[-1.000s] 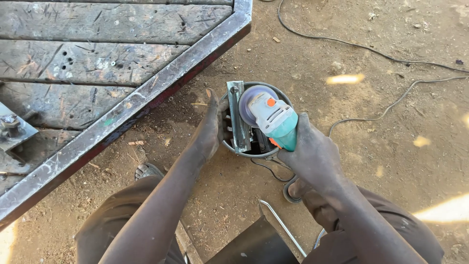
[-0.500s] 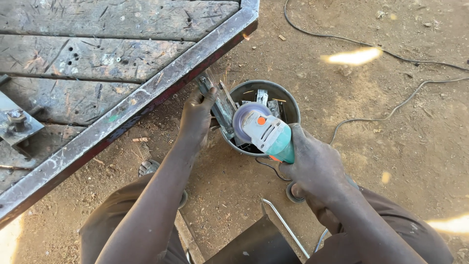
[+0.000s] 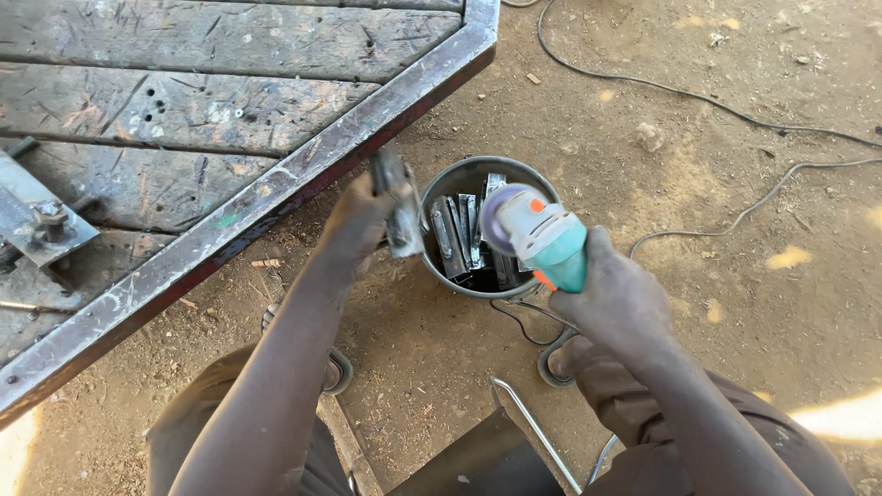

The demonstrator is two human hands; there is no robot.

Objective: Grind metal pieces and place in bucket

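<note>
One metal piece [image 3: 401, 207] pinched in my left hand [image 3: 363, 220], just left of bucket [image 3: 459, 179] rim. Right hand [image 3: 617, 298] wrapped around teal angle grinder [image 3: 537, 234], over bucket of metal pieces [image 3: 464, 234]. Steel-edged plank platform [image 3: 276, 197] far left; cables [image 3: 698, 96] on dirt, far right.

Upper left of the frame I see a weathered plank platform [image 3: 184, 110] edged by a rusty steel frame [image 3: 276, 197]. A metal bracket [image 3: 41, 220] sits at far left. Black cables [image 3: 698, 96] snake across the dirt ground [image 3: 735, 303] at right.
</note>
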